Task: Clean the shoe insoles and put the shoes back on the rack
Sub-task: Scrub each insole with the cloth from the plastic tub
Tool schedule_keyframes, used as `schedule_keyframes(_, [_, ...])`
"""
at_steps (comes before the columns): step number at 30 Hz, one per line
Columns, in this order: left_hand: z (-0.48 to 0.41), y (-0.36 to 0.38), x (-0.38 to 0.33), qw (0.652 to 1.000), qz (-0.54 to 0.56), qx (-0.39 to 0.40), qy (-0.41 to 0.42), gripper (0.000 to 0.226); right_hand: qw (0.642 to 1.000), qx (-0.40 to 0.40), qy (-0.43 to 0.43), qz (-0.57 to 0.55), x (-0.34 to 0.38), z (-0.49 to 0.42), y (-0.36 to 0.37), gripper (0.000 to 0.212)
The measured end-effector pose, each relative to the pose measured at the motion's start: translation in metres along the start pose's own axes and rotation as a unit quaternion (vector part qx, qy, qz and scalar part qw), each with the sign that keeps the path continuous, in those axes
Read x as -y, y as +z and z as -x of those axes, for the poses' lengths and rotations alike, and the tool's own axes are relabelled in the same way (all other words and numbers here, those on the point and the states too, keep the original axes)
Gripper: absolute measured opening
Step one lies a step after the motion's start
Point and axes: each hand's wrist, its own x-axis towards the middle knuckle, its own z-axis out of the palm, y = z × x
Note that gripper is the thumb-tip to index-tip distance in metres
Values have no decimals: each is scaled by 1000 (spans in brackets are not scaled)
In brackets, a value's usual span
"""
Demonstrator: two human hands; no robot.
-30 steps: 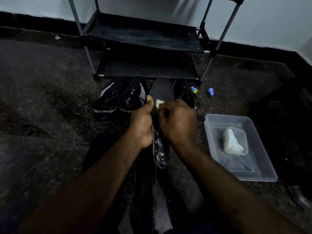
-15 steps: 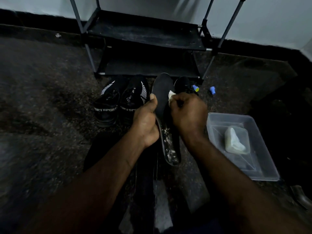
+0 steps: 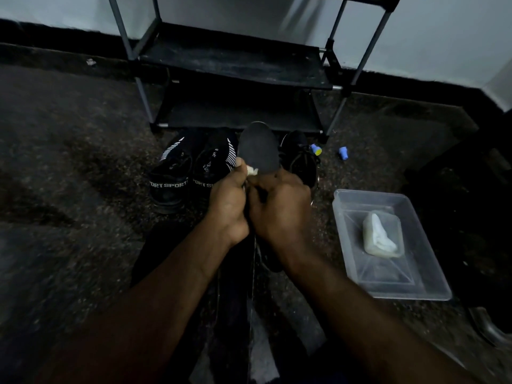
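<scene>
One dark grey foam insole [image 3: 259, 151] stands toe-up in mid view, its lower half hidden behind two hands. The left hand [image 3: 228, 200] has its grip closed round the insole's left edge, thumb lying up along it. The right hand [image 3: 279, 209], touching the left, has its grip curled on a small white wad [image 3: 252, 170] that shows against the insole's face beside the left thumb.

Three shoes stand on the floor behind. At 10 o'clock from the insole, a black striped shoe [image 3: 170, 184] lettered "SPORT" stands just beside a second striped shoe [image 3: 213, 167]. At 2 o'clock stands one black lace-up shoe [image 3: 300, 159]. Two small caps lie at 3 o'clock: a blue cap with a yellow tip [image 3: 315, 149] and, apart from it, a plain blue cap [image 3: 343, 154].

At 4 o'clock one clear plastic tray [image 3: 388, 278] holds one whitish lump [image 3: 382, 234]. At 12 o'clock stands one black two-shelf rack [image 3: 235, 62] on grey poles.

The dark speckled floor [image 3: 69, 189] meets a pale wall [image 3: 443, 31] above black skirting.
</scene>
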Motion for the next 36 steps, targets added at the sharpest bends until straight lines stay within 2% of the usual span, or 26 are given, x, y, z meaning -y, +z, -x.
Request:
schedule_keyframes(2, [1, 1, 0, 1000, 8, -4, 3, 50, 999, 8, -27, 39, -6, 0, -1, 25])
schedule_keyframes(4, [3, 5, 4, 1000, 10, 0, 1, 53, 997, -30, 17, 66, -22, -16, -3, 22])
schedule_keyframes(6, [4, 9, 9, 1000, 11, 12, -2, 52, 994, -59, 84, 36, -30, -29, -7, 22])
schedule_keyframes(7, [6, 11, 8, 1000, 15, 8, 1, 51, 994, -61, 87, 18, -28, -28, -7, 22])
schedule_keyframes(10, [2, 6, 3, 1000, 4, -19, 15, 49, 1000, -17, -9, 12, -10, -3, -2, 24])
schedule_keyframes(12, [4, 6, 3, 1000, 0, -17, 7, 53, 998, -11, -38, 43, -14, 2, -4, 23])
schedule_keyframes(14, [5, 8, 8, 1000, 0, -6, -1, 56, 997, -40, 19, 65, -30, -13, -7, 21])
schedule_keyframes(16, [6, 10, 10, 1000, 3, -4, -2, 54, 995, -67, 71, 27, -36, -23, -10, 22])
schedule_keyframes(17, [6, 10, 8, 1000, 6, -3, -4, 54, 996, -62, 62, 20, -32, -20, -11, 22])
schedule_keyframes(21, [5, 5, 2, 1000, 6, -19, -3, 50, 997, 4, -62, 45, -12, 7, -5, 21])
schedule_keyframes(22, [5, 6, 3, 1000, 5, -17, -10, 51, 996, -6, -58, 66, -19, 3, -6, 18])
schedule_keyframes(24, [6, 10, 7, 1000, 3, -11, -15, 55, 995, -56, 18, 82, -36, -13, -10, 16])
schedule_keyframes(26, [7, 12, 8, 1000, 7, -7, -17, 55, 995, -71, 61, 44, -41, -21, -14, 18])
schedule_keyframes(30, [1, 3, 2, 999, -5, -32, -5, 55, 995, 4, -79, 57, -19, 10, -7, 23])
schedule_keyframes(31, [0, 1, 2, 999, -13, -31, -10, 57, 994, 8, -84, 63, -20, 12, -9, 21])
schedule_keyframes(34, [1, 1, 4, 999, -37, -13, -10, 55, 998, -31, -12, 62, -38, -12, -14, 19])
schedule_keyframes(36, [1, 1, 4, 999, -53, 0, 11, 50, 998, -41, 22, 48, -47, -35, -16, 26])
